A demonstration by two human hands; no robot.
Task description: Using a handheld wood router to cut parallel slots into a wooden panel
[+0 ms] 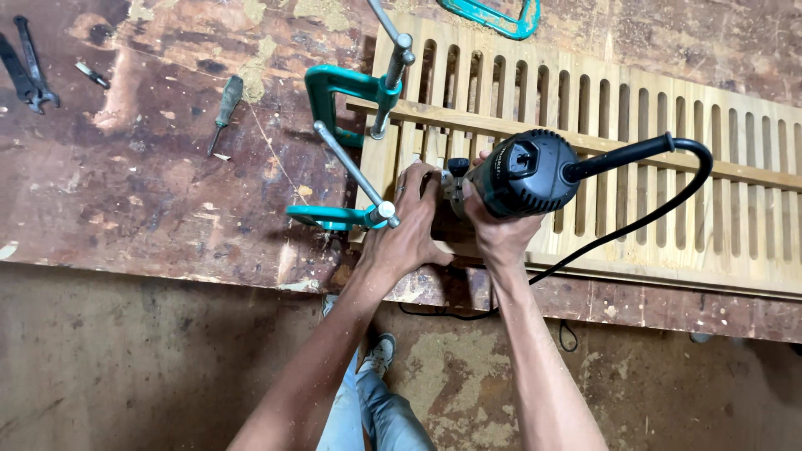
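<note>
Ctr frame: I see both hands on a black corded router (522,174), which sits on a slotted wood panel (635,125) lying across the worktop (125,184). Left hand (409,230) lies spread, fingers mostly flat, pressed against router base and panel, just beside the lower green clamp (334,215). Right hand (497,230) wraps closed round the router body from below. Black cord (660,192) loops out right of the tool, then back under the worktop edge. A wood strip (668,159) runs across the panel just behind the router. Second green clamp (351,92) up-ctr grips strip + panel. Upper left: screwdriver (225,104), pliers (29,71). Teal-framed item (493,17) at top edge, partly cut off.
</note>
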